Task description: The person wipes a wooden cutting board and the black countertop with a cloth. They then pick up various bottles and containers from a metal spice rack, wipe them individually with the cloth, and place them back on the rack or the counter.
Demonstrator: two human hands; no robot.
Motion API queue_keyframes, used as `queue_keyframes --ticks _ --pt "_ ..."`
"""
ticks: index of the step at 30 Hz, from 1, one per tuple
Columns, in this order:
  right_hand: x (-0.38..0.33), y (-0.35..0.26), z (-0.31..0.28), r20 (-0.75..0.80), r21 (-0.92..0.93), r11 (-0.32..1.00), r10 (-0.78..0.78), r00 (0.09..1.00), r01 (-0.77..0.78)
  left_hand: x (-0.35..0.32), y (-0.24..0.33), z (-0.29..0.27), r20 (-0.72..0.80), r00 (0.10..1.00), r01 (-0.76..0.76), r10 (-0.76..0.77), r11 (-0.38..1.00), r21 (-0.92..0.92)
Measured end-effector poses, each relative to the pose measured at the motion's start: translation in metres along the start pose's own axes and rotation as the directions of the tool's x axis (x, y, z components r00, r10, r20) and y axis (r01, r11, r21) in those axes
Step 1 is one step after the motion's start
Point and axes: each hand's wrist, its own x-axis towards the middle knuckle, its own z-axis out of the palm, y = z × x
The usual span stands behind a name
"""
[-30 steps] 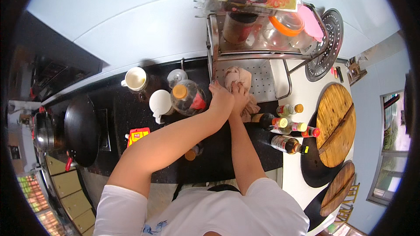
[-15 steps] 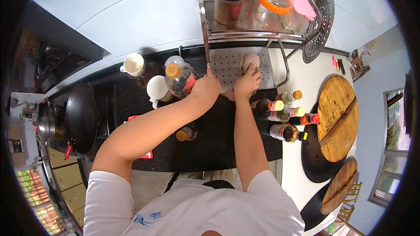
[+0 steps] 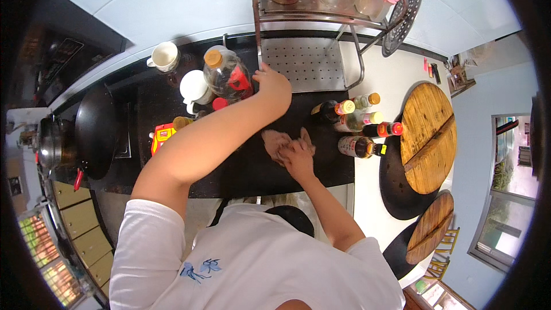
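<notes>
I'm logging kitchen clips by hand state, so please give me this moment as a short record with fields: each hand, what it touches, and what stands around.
setting: black kitchen counter, seen from above
left hand: at the front left post of the metal rack; whether it grips the post cannot be told
right hand: pressed flat on a pinkish cloth on the counter
near left hand: clear plastic jug, white cups
near right hand: group of sauce bottles
far left: black wok
right: round wooden lids

Right hand (image 3: 298, 158) and cloth (image 3: 276, 140) now off the perforated tray (image 3: 304, 63), down on the black counter (image 3: 241, 166).
</notes>
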Motion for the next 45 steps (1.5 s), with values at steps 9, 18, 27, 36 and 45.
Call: queue_keyframes --ticks 9,18,27,36,45 --pt "0.003 -0.029 -0.047 0.334 0.941 -0.154 0.549 0.766 -0.300 -0.106 0.043 -0.038 0.262 0.940 0.008 0.219 0.754 -0.657" --pt "0.051 -0.063 -0.268 0.136 0.905 0.398 0.067 0.988 -0.152 -0.085 0.004 -0.076 -0.266 0.951 -0.223 -0.161 0.241 -0.945" --pt "0.132 0.129 -0.342 0.141 0.368 0.877 0.274 0.951 -0.308 0.111 0.062 0.023 -0.262 0.964 -0.167 -0.036 0.685 -0.709" --pt "0.202 0.202 -0.233 0.244 0.251 0.870 0.366 0.898 -0.423 0.183 0.130 0.062 -0.405 0.879 -0.373 0.252 0.892 -0.255" --pt "0.204 0.239 -0.201 0.226 0.433 0.796 0.359 0.906 -0.423 0.138 0.104 0.060 -0.232 0.895 -0.445 0.380 0.763 -0.468"
